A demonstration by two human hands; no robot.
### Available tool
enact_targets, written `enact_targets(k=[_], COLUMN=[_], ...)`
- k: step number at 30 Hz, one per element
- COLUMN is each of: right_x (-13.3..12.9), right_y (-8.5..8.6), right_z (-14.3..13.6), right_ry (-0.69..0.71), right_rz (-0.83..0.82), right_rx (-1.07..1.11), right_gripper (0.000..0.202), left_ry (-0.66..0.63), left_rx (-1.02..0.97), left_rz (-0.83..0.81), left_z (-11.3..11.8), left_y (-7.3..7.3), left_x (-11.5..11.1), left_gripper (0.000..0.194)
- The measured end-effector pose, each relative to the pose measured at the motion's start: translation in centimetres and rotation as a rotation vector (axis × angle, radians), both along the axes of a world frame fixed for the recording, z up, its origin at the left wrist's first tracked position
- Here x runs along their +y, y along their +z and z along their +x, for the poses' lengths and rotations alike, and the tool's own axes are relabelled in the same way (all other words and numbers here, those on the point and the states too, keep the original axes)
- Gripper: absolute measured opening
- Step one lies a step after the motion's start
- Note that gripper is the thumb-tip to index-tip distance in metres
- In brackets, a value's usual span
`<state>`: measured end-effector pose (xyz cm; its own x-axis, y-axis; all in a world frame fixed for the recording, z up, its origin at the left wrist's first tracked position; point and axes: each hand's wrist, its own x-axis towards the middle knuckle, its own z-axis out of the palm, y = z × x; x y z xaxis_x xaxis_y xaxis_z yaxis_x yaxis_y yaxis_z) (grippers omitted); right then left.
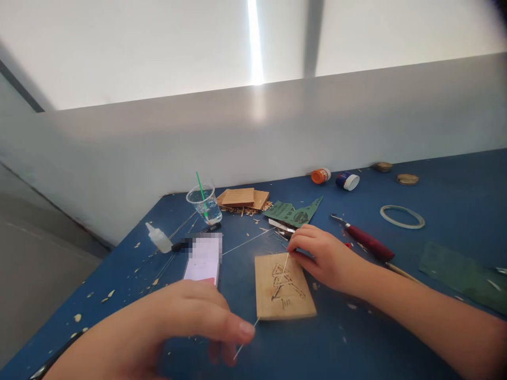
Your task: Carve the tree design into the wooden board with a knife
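Note:
A small wooden board (263, 285) with dark carved lines lies flat on the blue table. Over its upper right corner, my right hand (317, 253) is closed in a pinch on a thin pale wire (284, 266), which slants down across the carving. My left hand (198, 314) is near the board's lower left corner, thumb and fingers closed around another visible length of thin wire (238, 352). Whether both lengths are one piece I cannot tell. Left of the board, partly behind my left hand, is a phone (202, 261) with a lit screen.
Behind stand a plastic cup (209, 211) with a green straw, wood pieces (237, 197), and green sandpaper (295, 213). A squeeze bottle (159, 238) is left. On the right are a red-handled tool (368, 241), a ring-shaped roll (402, 217) and two small bottles (347, 181).

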<state>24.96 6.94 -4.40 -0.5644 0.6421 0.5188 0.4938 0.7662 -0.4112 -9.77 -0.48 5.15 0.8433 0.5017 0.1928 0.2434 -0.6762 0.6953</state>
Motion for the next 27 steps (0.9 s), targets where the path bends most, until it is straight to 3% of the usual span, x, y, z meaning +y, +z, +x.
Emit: enact_targets(k=[2, 4, 7, 12, 17, 23, 27], right_x=[-0.1, -0.3, -0.7, -0.7, -0.3, 0.0, -0.1], right_y=[-0.1, -0.2, -0.5, -0.4, 0.0, -0.2, -0.3], right_z=[-0.7, -1.5, -2.4, -1.5, -0.1, -0.7, -1.1], right_ry=[0.046, 0.1, 0.178, 0.205, 0.151, 0.161, 0.196], right_rz=[-0.009, -0.022, -0.052, -0.1, -0.114, -0.078, -0.019], right_rx=[0.01, 0.016, 0.01, 0.02, 0.007, -0.003, -0.004], right_gripper=[0.016, 0.015, 0.013, 0.012, 0.016, 0.016, 0.017], left_ry=[0.097, 0.217, 0.219, 0.295, 0.324, 0.361, 0.45], left_rx=[-0.009, 0.034, 0.121, 0.147, 0.23, 0.208, 0.107], left_rz=[0.063, 0.146, 0.196, 0.14, 0.023, -0.085, -0.186], left_z=[0.4, 1.6, 4.0, 6.9, 7.1, 6.9, 6.9], left_y=[-0.5, -1.6, -3.6, -6.1, -6.6, -6.5, -7.5], left_x=[0.5, 1.2, 1.9, 1.8, 1.5, 1.9, 2.1], left_gripper=[0.069, 0.051, 0.031, 0.032, 0.024, 0.013, 0.031])
